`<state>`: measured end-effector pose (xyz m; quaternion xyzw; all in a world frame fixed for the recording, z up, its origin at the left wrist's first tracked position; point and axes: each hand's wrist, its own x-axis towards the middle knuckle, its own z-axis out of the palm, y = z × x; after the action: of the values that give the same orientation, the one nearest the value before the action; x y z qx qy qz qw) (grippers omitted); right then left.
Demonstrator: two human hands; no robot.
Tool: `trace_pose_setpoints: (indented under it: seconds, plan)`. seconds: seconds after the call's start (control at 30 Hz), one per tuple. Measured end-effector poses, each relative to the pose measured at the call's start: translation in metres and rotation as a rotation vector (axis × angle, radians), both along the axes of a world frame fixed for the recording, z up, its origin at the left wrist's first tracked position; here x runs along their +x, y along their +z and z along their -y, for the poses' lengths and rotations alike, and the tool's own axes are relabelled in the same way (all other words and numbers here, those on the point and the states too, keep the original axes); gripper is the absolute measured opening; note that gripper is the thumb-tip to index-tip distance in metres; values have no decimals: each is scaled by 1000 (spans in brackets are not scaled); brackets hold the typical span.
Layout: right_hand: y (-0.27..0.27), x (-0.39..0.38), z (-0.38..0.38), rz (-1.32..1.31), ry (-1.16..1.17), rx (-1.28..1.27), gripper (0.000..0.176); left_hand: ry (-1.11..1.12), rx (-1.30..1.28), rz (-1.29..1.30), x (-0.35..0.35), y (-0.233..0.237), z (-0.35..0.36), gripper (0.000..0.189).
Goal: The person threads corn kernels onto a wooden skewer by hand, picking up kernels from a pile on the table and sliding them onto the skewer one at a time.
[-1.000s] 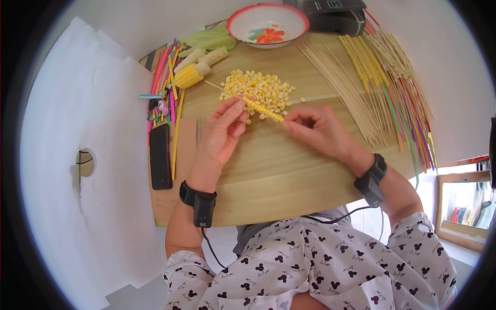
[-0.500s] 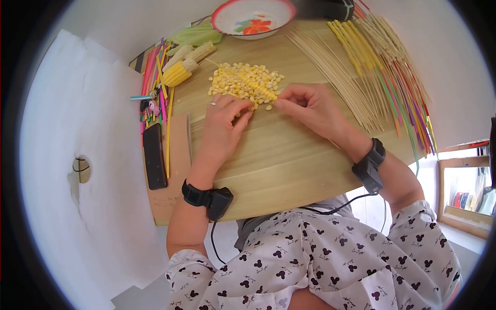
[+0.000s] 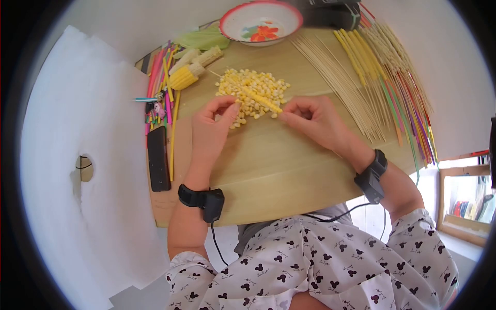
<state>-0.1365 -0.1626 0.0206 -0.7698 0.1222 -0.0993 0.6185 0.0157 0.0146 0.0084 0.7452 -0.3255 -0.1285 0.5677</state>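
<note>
A round pale wooden surface (image 3: 289, 170) fills the middle of the view, with a white sheet (image 3: 77, 155) spread to its left. A fan of bare bamboo skewers (image 3: 336, 82) lies at the far right, well apart from a pile of loose yellow corn kernels (image 3: 258, 85) at the centre. Across that pile lies a thin wooden skewer strung with kernels (image 3: 261, 99), its long axis running from far left to near right. The right hand (image 3: 318, 121) pinches its near end in a clenched grip. The left hand (image 3: 209, 132) sits just left of it, fingertips bunched at the pile's edge; whether they hold a kernel cannot be told.
</note>
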Motion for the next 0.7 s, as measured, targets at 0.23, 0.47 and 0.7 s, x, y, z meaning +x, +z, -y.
trace_pose_setpoints:
  seconds: [0.23,0.47,0.7]
  plan:
    - [-5,-1,-2,-17,101,93,15,49,-458,-545,46,-11,-21,15]
    - [1,-4,-4,-25,143,100,13,61,-487,-503,48,-13,-22,14]
    - [1,-3,-4,-55,150,54,11,105,-481,-481,50,-13,-23,14]
